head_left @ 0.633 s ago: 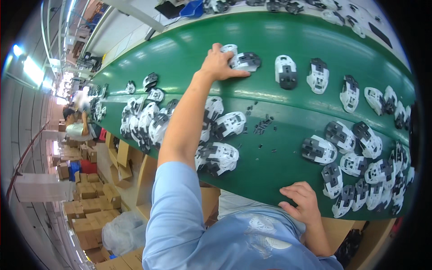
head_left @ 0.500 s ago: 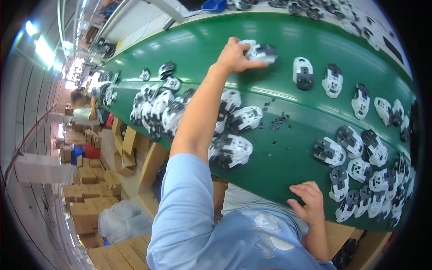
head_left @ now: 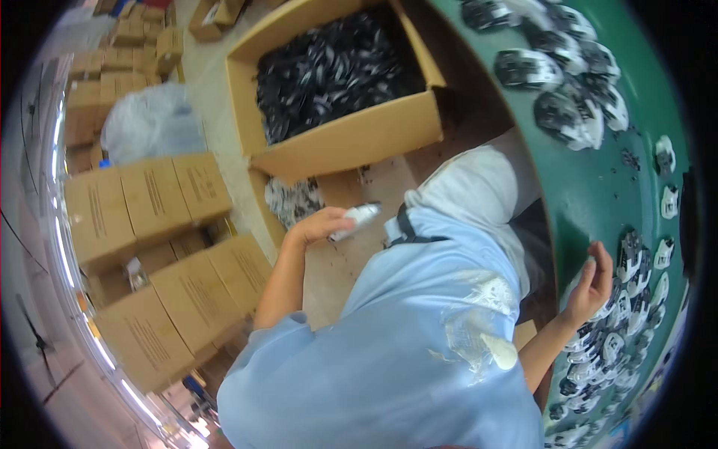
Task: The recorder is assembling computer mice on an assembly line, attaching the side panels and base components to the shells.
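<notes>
My left hand [head_left: 318, 224] is closed around a white and dark computer mouse shell [head_left: 360, 216], held off to the left of my body, away from the green conveyor belt [head_left: 572, 200]. It is above a lower carton holding white and black parts [head_left: 293, 200]. My right hand [head_left: 589, 288] is raised at the near edge of the belt, fingers apart and with nothing in it. Beside and beyond it lie many white and black mouse shells [head_left: 612, 348], and another cluster of mouse shells [head_left: 566, 112] sits farther up the belt.
An open cardboard box [head_left: 351, 135] full of glossy black parts stands left of the belt. Stacked closed cartons [head_left: 161, 198] and a clear plastic bag [head_left: 153, 123] are farther left. Small black pieces [head_left: 630, 159] are scattered on the belt.
The view has swung left and down toward the boxes. My left hand has come off the belt with a mouse shell to the floor side; my right hand remains by the belt's edge.
</notes>
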Available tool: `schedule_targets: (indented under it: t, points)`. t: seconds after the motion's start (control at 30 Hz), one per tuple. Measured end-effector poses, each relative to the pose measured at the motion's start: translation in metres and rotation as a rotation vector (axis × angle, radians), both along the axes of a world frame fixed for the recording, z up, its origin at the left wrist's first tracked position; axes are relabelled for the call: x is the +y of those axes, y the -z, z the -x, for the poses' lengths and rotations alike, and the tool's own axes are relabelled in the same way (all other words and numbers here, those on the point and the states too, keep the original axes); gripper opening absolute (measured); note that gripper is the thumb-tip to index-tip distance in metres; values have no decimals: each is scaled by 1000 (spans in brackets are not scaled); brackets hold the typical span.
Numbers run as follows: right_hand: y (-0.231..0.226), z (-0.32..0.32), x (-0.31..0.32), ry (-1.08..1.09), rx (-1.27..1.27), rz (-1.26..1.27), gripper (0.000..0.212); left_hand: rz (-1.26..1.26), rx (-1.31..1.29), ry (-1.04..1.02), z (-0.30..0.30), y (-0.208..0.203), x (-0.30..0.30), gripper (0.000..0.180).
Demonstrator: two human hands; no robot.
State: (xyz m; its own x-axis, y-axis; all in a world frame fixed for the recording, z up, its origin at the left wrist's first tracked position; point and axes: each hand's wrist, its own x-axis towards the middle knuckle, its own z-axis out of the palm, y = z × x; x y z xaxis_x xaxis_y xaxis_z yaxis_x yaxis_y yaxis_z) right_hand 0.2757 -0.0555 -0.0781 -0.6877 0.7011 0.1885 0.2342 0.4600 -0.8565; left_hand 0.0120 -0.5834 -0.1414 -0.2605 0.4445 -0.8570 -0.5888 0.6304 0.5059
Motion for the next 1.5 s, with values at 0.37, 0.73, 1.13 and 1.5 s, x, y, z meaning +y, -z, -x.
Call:
schedule_targets:
  t: [0.37, 0.73, 1.13, 1.5]
  points:
    - [-76, 51, -41, -211, -51, -317, 23, 1091, 503, 463, 7, 94, -127, 86]
    - [-86, -55, -77, 83, 197, -288, 25, -1012, 1258, 904, 26, -185, 464, 26]
    - [16, -352, -187, 1641, -447, 26, 27, -498, 1460, 942, 123, -75, 808, 73]
    - [151, -397, -208, 1297, -1170, 617, 56, -926, 1231, 1331, 19, -112, 513, 61]
